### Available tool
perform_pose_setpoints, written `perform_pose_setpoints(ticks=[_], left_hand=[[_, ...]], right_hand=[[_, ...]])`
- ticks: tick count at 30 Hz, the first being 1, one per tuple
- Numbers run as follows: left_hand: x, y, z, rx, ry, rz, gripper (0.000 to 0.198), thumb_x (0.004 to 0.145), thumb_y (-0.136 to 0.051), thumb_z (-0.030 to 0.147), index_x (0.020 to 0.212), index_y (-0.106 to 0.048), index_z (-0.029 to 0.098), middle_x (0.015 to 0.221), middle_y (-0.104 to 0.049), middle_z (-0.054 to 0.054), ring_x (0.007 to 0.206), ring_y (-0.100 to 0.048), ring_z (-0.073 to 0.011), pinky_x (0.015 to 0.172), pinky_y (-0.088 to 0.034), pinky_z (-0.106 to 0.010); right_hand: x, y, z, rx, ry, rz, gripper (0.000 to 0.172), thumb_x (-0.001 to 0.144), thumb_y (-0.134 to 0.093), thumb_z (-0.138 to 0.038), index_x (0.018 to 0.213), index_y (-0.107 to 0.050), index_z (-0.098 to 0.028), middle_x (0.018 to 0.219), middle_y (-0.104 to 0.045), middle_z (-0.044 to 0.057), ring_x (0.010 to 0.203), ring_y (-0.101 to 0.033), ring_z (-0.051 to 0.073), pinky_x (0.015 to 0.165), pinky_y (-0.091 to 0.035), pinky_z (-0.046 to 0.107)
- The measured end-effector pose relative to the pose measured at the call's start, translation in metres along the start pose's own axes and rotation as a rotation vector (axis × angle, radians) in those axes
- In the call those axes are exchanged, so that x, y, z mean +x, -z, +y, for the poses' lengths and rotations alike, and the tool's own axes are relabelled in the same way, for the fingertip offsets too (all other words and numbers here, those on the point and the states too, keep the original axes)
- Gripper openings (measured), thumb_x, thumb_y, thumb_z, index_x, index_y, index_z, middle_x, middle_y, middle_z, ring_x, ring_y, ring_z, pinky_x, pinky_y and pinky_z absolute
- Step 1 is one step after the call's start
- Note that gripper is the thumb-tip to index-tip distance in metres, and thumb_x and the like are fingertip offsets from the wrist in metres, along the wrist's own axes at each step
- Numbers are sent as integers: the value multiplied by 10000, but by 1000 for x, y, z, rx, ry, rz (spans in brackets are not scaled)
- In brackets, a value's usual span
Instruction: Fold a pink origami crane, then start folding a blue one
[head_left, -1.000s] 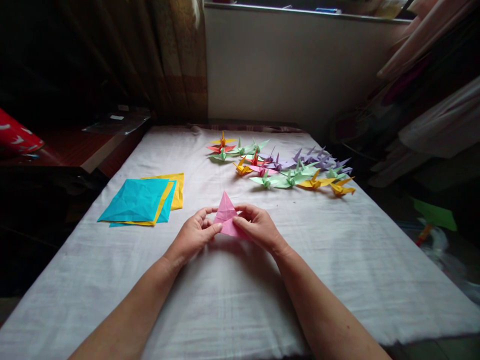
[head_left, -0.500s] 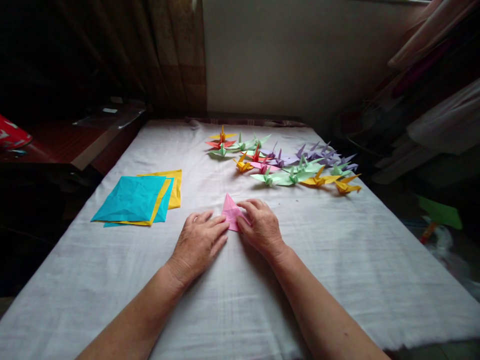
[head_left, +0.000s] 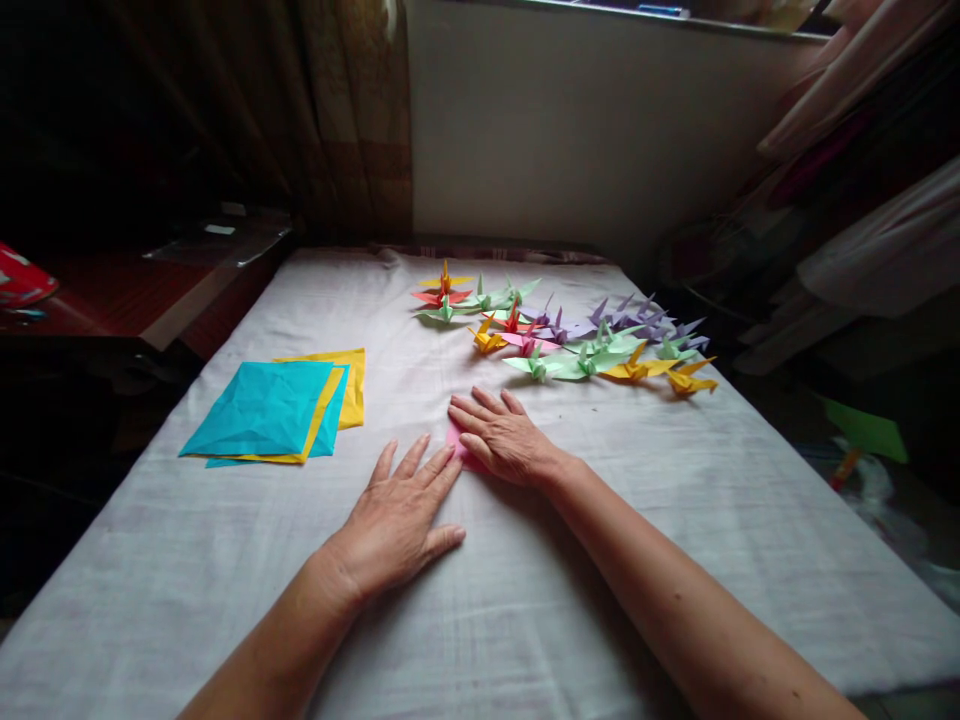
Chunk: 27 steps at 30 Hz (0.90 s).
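Observation:
A small folded piece of pink paper (head_left: 455,438) lies flat on the cloth in front of me, mostly hidden under my right hand. My right hand (head_left: 496,432) rests flat over it with the fingers stretched toward the far left. To the left, my left hand (head_left: 409,508) lies on the cloth with its fingers spread; its index fingertip touches the paper's left edge. Neither hand is closed around anything.
Blue paper sheets (head_left: 259,405) and yellow paper sheets (head_left: 354,395) form a loose stack at the left. Several folded paper cranes (head_left: 536,366) in orange, red, green, pink and purple stand toward the back right. A white cloth (head_left: 675,520) covers the table.
My right hand has gone from gripping the pink paper's right side to lying flat over it. The left hand's fingers have spread, its thumb moving out. The view has tilted slightly up.

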<state>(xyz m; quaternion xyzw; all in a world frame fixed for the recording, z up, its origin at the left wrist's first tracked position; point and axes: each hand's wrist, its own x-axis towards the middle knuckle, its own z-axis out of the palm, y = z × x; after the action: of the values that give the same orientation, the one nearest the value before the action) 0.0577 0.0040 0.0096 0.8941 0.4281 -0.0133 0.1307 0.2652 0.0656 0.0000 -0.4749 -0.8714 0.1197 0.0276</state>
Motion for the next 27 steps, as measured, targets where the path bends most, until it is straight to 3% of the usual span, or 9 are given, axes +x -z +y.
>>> perform_pose_setpoints(ticks=[6, 11, 14, 22, 27], left_hand=[[2, 6, 1, 6, 19, -56, 718, 889, -579, 506, 1519, -365, 237, 1584, -334, -102, 1494, -208, -359, 1187, -102, -623], [2, 3, -2, -2, -11, -17, 696, 903, -554, 509, 1520, -363, 250, 1571, -362, -112, 1493, -215, -352, 1186, -101, -626], [1, 2, -2, -2, -18, -12, 704, 903, -549, 514, 1525, -354, 248, 1572, -361, -115, 1493, -214, -352, 1186, -98, -629], [3, 12, 2, -2, 35, -81, 719, 882, -601, 477, 1519, -368, 238, 1566, -366, -109, 1490, -211, -371, 1172, -115, -656], [4, 11, -7, 1, 5, -44, 670, 904, -573, 478, 1509, -385, 260, 1561, -381, -94, 1488, -218, -372, 1167, -85, -664]], right_hand=[[3, 6, 4, 38, -68, -23, 500, 1035, -274, -343, 1514, -376, -243, 1600, -297, 24, 1506, -180, 272, 1183, -160, 577], [-32, -3, -8, -3, -36, 106, 538, 1020, -344, -351, 1539, -316, -213, 1603, -287, 63, 1509, -169, 266, 1197, -108, 571], [-54, -11, -17, -31, 26, 83, 541, 1012, -391, -403, 1520, -364, -220, 1588, -323, 59, 1491, -231, 275, 1208, -106, 551], [-91, -15, -7, -48, -115, 36, 536, 1019, -379, -433, 1519, -364, -240, 1585, -318, 54, 1486, -239, 299, 1184, -153, 588], [-100, -15, -7, -49, -130, 94, 542, 1012, -406, -418, 1516, -368, -225, 1577, -338, 80, 1479, -264, 287, 1180, -180, 571]])
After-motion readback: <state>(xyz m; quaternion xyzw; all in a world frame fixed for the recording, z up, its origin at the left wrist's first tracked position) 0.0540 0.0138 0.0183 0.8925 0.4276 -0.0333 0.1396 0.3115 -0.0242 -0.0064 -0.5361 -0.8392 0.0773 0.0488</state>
